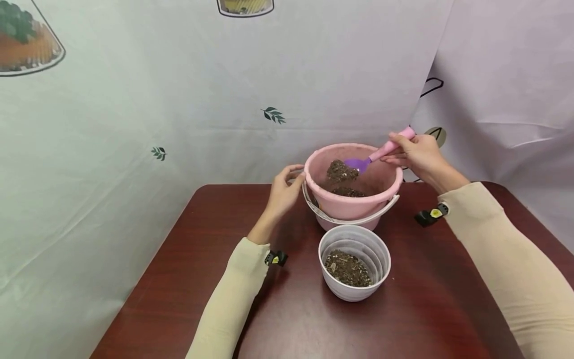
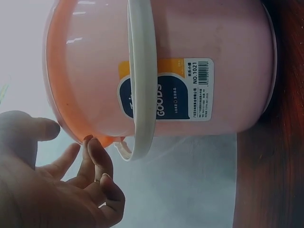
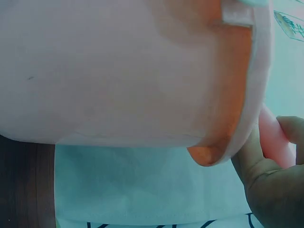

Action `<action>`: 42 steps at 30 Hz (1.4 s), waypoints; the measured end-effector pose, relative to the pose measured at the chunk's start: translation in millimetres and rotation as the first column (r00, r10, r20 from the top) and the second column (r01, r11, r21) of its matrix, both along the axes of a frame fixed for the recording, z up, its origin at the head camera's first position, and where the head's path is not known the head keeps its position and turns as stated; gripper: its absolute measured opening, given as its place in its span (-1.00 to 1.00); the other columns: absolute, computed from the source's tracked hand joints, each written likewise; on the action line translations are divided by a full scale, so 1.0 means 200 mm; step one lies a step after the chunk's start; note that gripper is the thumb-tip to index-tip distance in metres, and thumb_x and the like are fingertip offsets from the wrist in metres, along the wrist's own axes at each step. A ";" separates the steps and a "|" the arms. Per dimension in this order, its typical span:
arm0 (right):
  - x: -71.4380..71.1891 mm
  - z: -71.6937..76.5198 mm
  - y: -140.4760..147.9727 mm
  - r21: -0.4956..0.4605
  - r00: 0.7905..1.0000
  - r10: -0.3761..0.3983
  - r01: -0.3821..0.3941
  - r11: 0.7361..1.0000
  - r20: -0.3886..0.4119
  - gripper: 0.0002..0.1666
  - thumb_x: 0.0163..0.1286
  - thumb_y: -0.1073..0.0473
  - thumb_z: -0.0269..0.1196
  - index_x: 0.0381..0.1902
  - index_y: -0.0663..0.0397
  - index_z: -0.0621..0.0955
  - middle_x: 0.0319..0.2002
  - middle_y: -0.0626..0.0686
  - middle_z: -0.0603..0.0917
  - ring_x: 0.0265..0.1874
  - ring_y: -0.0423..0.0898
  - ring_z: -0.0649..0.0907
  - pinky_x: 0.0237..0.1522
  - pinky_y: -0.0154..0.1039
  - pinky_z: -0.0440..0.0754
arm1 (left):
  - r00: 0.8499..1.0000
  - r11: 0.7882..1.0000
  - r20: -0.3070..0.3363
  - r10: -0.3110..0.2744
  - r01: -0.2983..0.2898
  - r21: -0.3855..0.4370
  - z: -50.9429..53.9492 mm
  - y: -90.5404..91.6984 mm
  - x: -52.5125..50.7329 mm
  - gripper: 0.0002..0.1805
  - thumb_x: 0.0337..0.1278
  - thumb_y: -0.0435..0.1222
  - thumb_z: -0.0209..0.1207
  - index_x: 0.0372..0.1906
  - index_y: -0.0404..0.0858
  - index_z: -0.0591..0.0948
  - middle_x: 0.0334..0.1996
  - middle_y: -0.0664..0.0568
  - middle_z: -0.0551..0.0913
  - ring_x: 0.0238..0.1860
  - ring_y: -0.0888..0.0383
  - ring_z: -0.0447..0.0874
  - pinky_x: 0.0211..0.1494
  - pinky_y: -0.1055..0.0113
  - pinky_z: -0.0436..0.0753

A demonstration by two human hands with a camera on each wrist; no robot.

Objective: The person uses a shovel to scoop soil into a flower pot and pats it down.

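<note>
My right hand (image 1: 421,155) grips the pink handle of a small shovel (image 1: 357,164), whose purple blade carries a heap of dark soil (image 1: 341,171) above the inside of a pink bucket (image 1: 354,204). In the right wrist view, fingers and thumb close round the pink handle (image 3: 275,138) beside the bucket's rim. At the bucket's left side, my left hand (image 1: 284,189) holds the rim, thumb and bent fingers close about its edge. More soil lies inside the bucket. A white pot (image 1: 381,267) with soil in it stands just in front.
The bucket's white handle (image 1: 354,221) hangs down its front. A printed label (image 2: 197,90) is on the bucket's side. Everything stands on a dark red-brown table (image 1: 296,324). A pale patterned cloth (image 1: 215,89) hangs behind the table.
</note>
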State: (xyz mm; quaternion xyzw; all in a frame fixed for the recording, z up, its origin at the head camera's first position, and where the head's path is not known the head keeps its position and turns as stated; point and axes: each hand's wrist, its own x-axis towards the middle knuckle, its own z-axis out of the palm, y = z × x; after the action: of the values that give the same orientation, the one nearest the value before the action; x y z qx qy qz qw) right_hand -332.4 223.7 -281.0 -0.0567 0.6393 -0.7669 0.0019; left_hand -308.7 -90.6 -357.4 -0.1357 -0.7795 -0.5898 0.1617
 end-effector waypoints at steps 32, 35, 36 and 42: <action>0.49 -0.03 0.14 0.043 0.980 0.154 -0.149 0.988 -0.125 -0.70 0.49 0.23 0.19 -0.35 0.33 0.72 -0.42 0.23 0.77 -0.45 0.01 0.78 -0.38 -0.20 0.71 | 0.916 0.825 0.169 -0.365 0.402 -0.398 -0.16 0.03 0.61 -0.08 0.23 -0.04 0.29 0.49 -0.29 0.06 0.28 -0.11 0.24 0.17 0.06 0.44 0.21 0.12 0.47; 0.55 -0.09 0.14 0.130 0.982 0.133 -0.116 0.985 -0.132 -0.72 0.49 0.20 0.19 -0.34 0.30 0.69 -0.44 0.22 0.77 -0.45 0.01 0.78 -0.40 -0.19 0.71 | 0.916 0.786 0.173 -0.362 0.400 -0.471 -0.17 0.04 0.62 -0.01 0.10 0.07 0.35 0.49 -0.18 0.09 0.28 -0.05 0.23 0.26 0.07 0.38 0.31 0.14 0.40; 0.57 -0.11 0.14 0.166 0.983 0.129 -0.106 0.980 -0.133 -0.72 0.49 0.19 0.20 -0.34 0.30 0.69 -0.44 0.22 0.77 -0.45 0.01 0.78 -0.40 -0.19 0.71 | 0.918 0.778 0.161 -0.363 0.394 -0.489 -0.18 0.04 0.63 0.00 0.06 0.08 0.38 0.49 -0.15 0.11 0.28 -0.03 0.23 0.27 0.08 0.36 0.34 0.13 0.38; 0.60 -0.19 0.09 0.349 0.968 0.163 -0.089 0.933 -0.190 -0.73 0.49 0.21 0.19 -0.29 0.38 0.61 -0.42 0.25 0.76 -0.42 0.08 0.78 -0.39 -0.11 0.71 | 0.921 0.765 0.120 -0.371 0.376 -0.523 -0.20 0.06 0.63 0.11 -0.15 0.14 0.48 0.48 -0.09 0.15 0.31 0.03 0.22 0.27 0.10 0.38 0.30 0.15 0.42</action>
State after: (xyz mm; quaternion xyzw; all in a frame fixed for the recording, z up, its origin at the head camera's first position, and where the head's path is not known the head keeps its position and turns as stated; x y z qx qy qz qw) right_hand -212.0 242.0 -318.9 -0.1796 0.7527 -0.6334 -0.0082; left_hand -183.5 -79.1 -398.4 -0.3247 -0.8708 -0.3691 -0.0072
